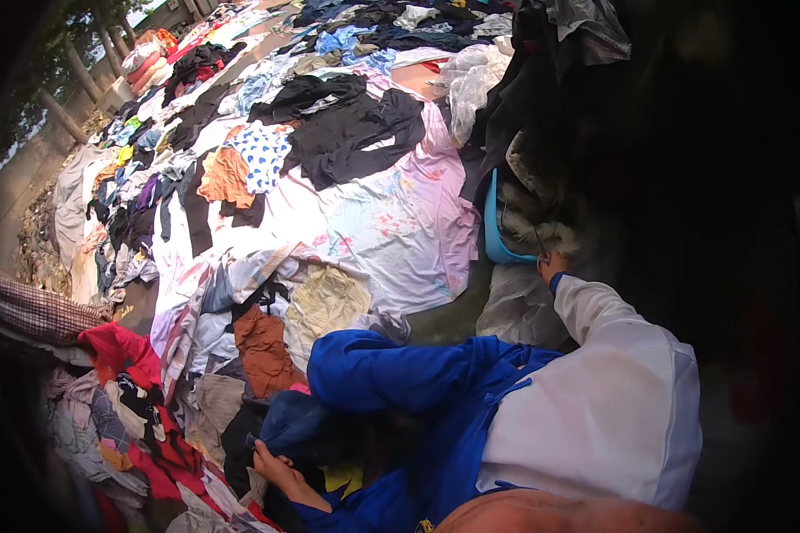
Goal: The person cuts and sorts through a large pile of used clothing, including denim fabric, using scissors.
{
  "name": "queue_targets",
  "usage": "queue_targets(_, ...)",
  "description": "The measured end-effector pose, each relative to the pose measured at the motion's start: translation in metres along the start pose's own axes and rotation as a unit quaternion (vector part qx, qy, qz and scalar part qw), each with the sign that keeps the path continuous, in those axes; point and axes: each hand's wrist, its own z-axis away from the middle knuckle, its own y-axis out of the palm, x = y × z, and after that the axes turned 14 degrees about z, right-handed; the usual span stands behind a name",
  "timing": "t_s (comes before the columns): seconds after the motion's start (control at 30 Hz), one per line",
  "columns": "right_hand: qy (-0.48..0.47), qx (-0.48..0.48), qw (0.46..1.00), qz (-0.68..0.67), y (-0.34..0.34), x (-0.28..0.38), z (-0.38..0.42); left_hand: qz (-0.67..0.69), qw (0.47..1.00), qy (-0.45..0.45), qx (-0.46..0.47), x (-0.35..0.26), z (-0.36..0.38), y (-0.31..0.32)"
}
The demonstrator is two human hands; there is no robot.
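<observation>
My left hand (278, 468) is low in the view, fingers closed on the edge of a dark blue cloth (298, 426) that lies beside my bent, blue-clad knee (347, 366). Rust-brown fabric (262, 351) and a crumpled cream garment (327, 302) lie just beyond it. On the other side, my right hand (553, 265) reaches out from a white sleeve to the rim of a light blue plastic basin (493, 222). Its fingers look closed, but shadow hides what they grip. Pale, fluffy material (529, 226) shows in the basin next to that hand.
Clothes cover the ground, including a large tie-dyed sheet (391, 222), black garments (360, 133) and a blue-spotted cloth (262, 155). A red garment pile (124, 355) is at left. Clear plastic bags (520, 306) sit by the basin. Trees (71, 58) stand behind; deep shadow fills the right.
</observation>
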Motion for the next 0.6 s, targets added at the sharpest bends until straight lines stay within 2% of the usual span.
queue_targets(0.03, -0.047, 0.093, 0.986, 0.133, -0.001, -0.006, -0.002, 0.0, 1.0, -0.002, -0.002, -0.002, 0.002, 0.0)
queue_targets(0.07, -0.002, 0.174, 0.967, 0.184, -0.045, 0.039, 0.029, 0.004, 1.0, -0.001, 0.0, -0.004, 0.001, -0.001)
queue_targets(0.13, -0.03, 0.121, 0.988, 0.094, 0.003, -0.008, 0.005, 0.015, 1.0, -0.001, 0.004, -0.003, 0.0, -0.002)
queue_targets(0.17, -0.045, 0.054, 0.996, 0.056, 0.009, -0.013, 0.01, 0.021, 1.0, 0.001, 0.004, -0.005, 0.002, -0.001)
queue_targets(0.27, -0.016, 0.145, 0.976, 0.162, -0.03, 0.025, 0.027, 0.029, 1.0, 0.001, 0.009, -0.012, 0.008, -0.003)
queue_targets(0.37, -0.015, 0.11, 0.984, 0.14, -0.006, 0.008, 0.017, 0.034, 0.999, -0.001, 0.011, -0.013, 0.01, -0.01)
queue_targets(0.47, -0.031, 0.109, 0.981, 0.159, -0.024, 0.025, 0.027, 0.046, 0.999, 0.001, 0.015, -0.014, 0.01, -0.011)
queue_targets(0.5, -0.028, 0.077, 0.986, 0.148, -0.038, 0.04, 0.04, 0.045, 0.999, 0.003, 0.016, -0.015, 0.011, -0.013)
queue_targets(0.6, -0.028, 0.152, 0.974, 0.165, -0.041, 0.048, 0.04, 0.049, 0.999, 0.001, 0.014, -0.016, 0.012, -0.016)
